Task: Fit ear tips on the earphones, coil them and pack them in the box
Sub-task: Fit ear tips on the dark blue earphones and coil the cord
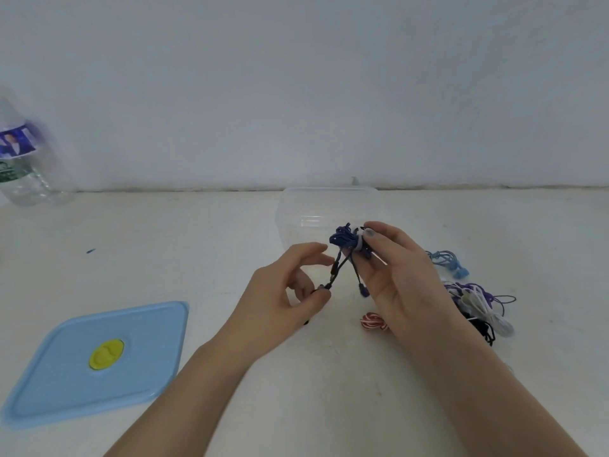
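Nearest, on bench (296, 407): blue lid (95, 361) lying flat at left, off its box. Red-and-white coil (373, 321) just below right hand.

Mid: left hand (280, 301), grip pinching loose earbud end of cable at fingertips. Right hand (402, 278), grip curled round dark blue earphones (344, 240), held above bench, just in front of box; second earbud dangling free.

Handling, judged: light, limp, springy; coil likely to unwind if released. Hold bundle across its middle; take earbud by hard shell, not by cord.

Right: heap of spare earphones (478, 305).

Far: clear box (329, 206), open, contents not discernible. Bottle (23, 159) at far left
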Demonstrator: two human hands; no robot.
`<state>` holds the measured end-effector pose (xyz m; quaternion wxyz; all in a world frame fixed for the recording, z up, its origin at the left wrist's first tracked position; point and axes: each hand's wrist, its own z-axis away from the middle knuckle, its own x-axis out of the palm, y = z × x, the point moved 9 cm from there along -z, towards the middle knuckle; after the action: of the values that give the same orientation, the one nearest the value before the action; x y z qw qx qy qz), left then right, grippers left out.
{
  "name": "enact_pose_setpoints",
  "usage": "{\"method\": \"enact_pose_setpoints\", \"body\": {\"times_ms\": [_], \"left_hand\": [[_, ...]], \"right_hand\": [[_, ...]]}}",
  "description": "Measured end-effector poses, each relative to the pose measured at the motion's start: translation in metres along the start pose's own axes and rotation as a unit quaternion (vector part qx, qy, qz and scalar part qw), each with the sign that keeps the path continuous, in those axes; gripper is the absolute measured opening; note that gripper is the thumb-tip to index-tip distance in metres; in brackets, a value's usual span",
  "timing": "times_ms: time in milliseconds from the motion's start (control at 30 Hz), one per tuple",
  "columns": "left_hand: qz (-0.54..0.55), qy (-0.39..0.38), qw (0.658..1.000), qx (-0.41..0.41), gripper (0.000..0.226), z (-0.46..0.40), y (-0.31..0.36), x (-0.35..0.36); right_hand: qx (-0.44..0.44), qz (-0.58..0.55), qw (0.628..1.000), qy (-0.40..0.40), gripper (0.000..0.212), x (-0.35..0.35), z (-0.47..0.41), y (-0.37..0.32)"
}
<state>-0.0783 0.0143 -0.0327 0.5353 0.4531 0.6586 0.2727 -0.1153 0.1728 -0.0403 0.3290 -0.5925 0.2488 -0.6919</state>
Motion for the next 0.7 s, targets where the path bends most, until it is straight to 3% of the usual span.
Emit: {"method": "enact_pose_setpoints", "body": {"times_ms": [167,500,700], "left_hand": [[0.026,-0.019,0.999,-0.001,0.056,0.001,0.001,0.003],[0.052,-0.061,0.997,-0.014,0.037,0.001,0.0,0.013],[0.072,-0.048,0.996,-0.025,0.022,0.0,-0.004,0.01]], "right_hand": [[0.034,-0.058,0.997,-0.022,0.009,0.012,0.006,0.005],[0.098,-0.176,0.977,-0.069,0.018,0.026,0.013,0.021],[0.06,-0.167,0.983,-0.041,0.024,0.017,0.006,0.015]]}}
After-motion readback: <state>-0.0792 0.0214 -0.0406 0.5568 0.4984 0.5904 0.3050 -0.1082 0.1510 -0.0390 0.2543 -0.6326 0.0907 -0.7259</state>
